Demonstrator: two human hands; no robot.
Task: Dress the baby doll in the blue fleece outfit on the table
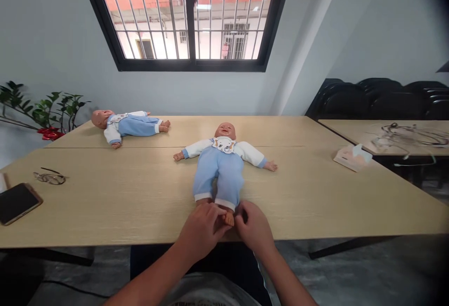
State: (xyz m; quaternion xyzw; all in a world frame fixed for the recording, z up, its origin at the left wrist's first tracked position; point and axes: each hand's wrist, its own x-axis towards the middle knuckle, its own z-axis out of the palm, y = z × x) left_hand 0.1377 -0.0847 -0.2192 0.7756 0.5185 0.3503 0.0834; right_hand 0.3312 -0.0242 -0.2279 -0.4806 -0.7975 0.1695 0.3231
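A baby doll [218,170] in pale blue trousers, with white sleeves and an animal-face bib [223,145], lies on its back, arms spread and feet toward me. My left hand [201,229] is closed, thumb and fingers pinching the doll's foot [229,218] on the right side of the picture. It covers most of the other foot. On the far side of that pinched foot, my right hand [255,226] is curled with its fingertips at the ankle, close to the white trouser cuff [225,204]. What its fingers hold, if anything, is hidden.
A second, similarly dressed doll [136,126] lies at the back left of the wooden table [140,203]. Glasses [51,177] and a phone [19,203] rest at left, a tissue pack [352,157] at right. Cables [410,135] lie on another table. A potted plant [52,109] stands beyond.
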